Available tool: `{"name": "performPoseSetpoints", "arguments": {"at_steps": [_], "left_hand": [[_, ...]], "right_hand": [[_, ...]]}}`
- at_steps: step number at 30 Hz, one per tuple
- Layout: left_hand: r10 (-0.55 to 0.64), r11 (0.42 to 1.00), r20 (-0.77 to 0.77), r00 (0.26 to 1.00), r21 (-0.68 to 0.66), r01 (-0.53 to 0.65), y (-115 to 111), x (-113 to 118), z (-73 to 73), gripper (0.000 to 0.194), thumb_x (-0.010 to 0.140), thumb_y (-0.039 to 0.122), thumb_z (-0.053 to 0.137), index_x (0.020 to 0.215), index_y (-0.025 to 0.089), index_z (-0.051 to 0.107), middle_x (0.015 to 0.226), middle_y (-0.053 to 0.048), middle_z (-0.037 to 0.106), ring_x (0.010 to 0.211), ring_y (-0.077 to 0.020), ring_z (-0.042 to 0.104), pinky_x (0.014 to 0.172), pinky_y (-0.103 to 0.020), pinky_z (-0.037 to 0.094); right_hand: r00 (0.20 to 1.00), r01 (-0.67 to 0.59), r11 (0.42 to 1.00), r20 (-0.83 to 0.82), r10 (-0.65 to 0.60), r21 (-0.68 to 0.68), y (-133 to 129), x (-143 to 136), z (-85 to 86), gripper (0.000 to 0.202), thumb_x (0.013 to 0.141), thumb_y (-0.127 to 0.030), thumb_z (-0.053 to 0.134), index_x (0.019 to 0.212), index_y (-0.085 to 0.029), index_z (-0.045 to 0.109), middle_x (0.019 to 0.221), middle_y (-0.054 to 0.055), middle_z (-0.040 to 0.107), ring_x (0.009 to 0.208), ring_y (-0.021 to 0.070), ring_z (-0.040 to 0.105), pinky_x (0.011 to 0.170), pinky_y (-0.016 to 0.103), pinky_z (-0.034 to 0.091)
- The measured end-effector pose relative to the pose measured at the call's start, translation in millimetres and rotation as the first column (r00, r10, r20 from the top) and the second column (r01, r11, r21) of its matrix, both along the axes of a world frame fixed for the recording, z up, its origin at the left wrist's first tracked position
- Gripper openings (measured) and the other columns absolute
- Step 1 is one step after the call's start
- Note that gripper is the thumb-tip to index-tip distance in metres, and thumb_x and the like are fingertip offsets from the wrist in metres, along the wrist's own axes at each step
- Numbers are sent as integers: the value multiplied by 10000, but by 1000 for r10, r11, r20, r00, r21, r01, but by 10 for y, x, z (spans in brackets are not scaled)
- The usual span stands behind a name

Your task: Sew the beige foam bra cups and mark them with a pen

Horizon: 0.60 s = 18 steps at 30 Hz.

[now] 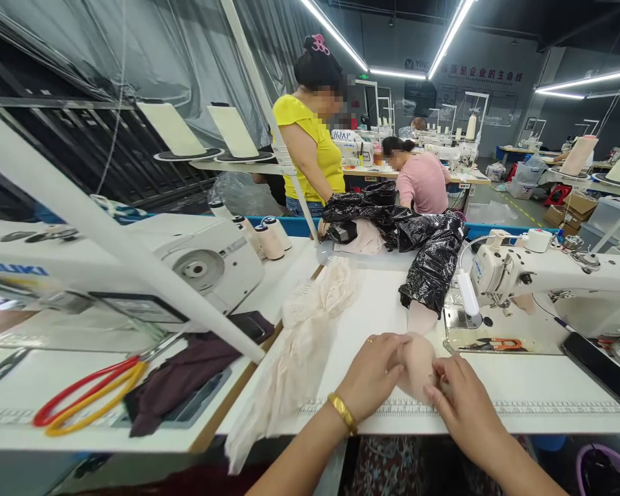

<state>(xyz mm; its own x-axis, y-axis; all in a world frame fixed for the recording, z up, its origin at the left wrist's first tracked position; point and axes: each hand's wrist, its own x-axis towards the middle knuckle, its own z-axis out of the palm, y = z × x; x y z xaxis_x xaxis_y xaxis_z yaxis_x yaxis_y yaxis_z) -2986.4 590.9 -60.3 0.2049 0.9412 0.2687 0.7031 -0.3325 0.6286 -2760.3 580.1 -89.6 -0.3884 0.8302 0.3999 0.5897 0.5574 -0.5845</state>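
A rounded beige fabric piece (418, 365), shaped like a bra cup, is between my two hands at the table's front edge. My left hand (375, 375), with a gold bracelet at the wrist, grips its left side between thumb and fingers. On the opposite side, my right hand (462, 396) pinches the piece's edge with thumb and fingertips. Just beyond, a shiny black, plastic-like bundle (434, 265) stretches across the table, with pale fabric at its near end. A strip of sheer cream fabric (304, 351) lies left of my hands and hangs over the front edge.
A sewing machine (542, 269) stands at right with orange-handled snips (501, 344) on its bed and a phone (599, 368) nearby. At left are another machine (196, 269), red-and-yellow-handled scissors (93, 393) and dark fabric (186, 379). Two people work across the table.
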Motion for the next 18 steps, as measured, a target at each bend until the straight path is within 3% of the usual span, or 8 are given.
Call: {"name": "performPoseSetpoints", "arguments": {"at_steps": [5,9,11,18], "left_hand": [[77,996,35,996,-57,-75,48,-137,11,451,802,246,658,1252,217,654,1191,-89,700,1103,-309,625,958,-482,520],[228,973,72,971,-32,-227,-95,-142,-101,391,896,369,582,1241,192,634,1082,-97,684,939,-279,640,849,-463,547],[250,968,57,967,-29,-249,-195,-79,-145,375,926,411,558,1221,192,633,1028,-90,686,892,-275,641,841,-471,546],[167,985,3,986,42,-167,-301,145,-168,536,907,417,655,1384,193,553,1340,-149,644,1196,-360,593,1026,-558,489]], "right_hand": [[998,23,999,-57,-25,-35,-101,74,-12,227,1003,-262,552,1229,-269,546,1058,67,624,952,261,611,809,412,550],[997,47,998,-65,-49,-29,-16,119,20,196,1019,-293,526,1208,-261,566,1050,70,629,947,261,618,804,414,552],[996,52,998,-78,-54,-17,22,91,22,191,1030,-288,500,1205,-256,568,1088,79,642,998,268,625,846,429,551],[987,-90,995,-136,84,-39,-206,-208,-75,234,1001,-183,482,1205,-253,572,1082,75,695,986,245,674,856,389,581]]}}
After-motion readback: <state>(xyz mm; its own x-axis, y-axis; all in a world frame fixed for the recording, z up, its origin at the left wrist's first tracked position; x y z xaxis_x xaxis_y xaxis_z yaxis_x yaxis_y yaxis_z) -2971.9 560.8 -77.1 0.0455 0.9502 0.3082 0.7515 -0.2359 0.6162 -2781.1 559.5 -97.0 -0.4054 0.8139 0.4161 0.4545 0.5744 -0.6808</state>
